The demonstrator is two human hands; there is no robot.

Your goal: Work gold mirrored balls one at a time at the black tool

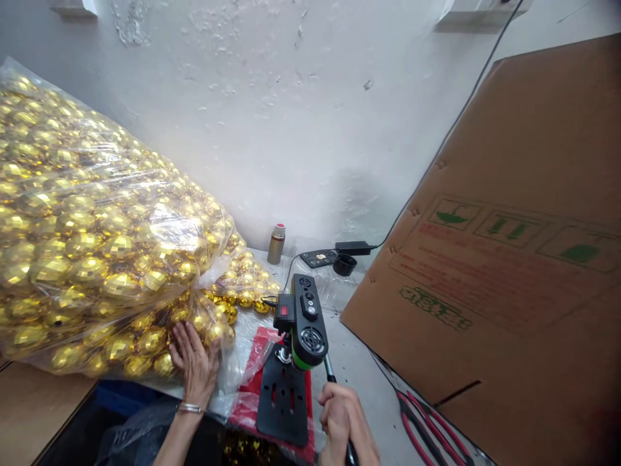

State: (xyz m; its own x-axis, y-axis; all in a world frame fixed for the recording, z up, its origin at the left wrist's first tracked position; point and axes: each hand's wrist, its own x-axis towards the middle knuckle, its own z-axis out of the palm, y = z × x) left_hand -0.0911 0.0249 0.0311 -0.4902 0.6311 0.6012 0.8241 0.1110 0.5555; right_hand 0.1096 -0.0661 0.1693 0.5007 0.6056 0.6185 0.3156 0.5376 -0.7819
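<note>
My right hand (pixel 345 424) is wrapped round the black grip of a metal lever (pixel 330 369). The lever joins a small black machine (pixel 309 323) with round grilles and a green band below. A black slotted plate (pixel 284 401) sits under the machine on red plastic sheet. Fingers spread, my left hand (pixel 196 362) rests on gold faceted balls (pixel 150 340) at the mouth of a large clear plastic bag (pixel 107 194). Whether its fingers touch the balls or the film over them, I cannot tell. More loose gold balls (pixel 245 275) lie behind the bag's mouth.
A large cardboard box (pixel 504 272) leans at the right. Red and black tool handles (pixel 431 427) lie in front of it. A metal flask (pixel 276 244), a black round cap (pixel 344 264) and a power adapter (pixel 353 248) with cable stand near the wall.
</note>
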